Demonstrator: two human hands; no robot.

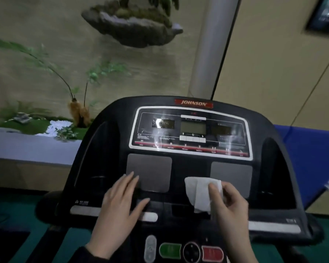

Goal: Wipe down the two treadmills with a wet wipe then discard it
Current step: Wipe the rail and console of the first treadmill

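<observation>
A black treadmill console [180, 168] with a red brand label fills the middle of the view. My right hand [229, 204] pinches a crumpled white wet wipe [199, 192] against the console's lower middle, between two grey pads. My left hand [120, 204] lies flat with fingers spread on the console's lower left, over the edge of the left grey pad and the silver bar. Only this one treadmill is in view.
Green and red buttons [170, 250] sit on the bar below my hands. A planter ledge with greenery [36, 128] runs along the left. A grey pillar [209, 46] stands behind the console. Blue matting [308, 154] lies at the right.
</observation>
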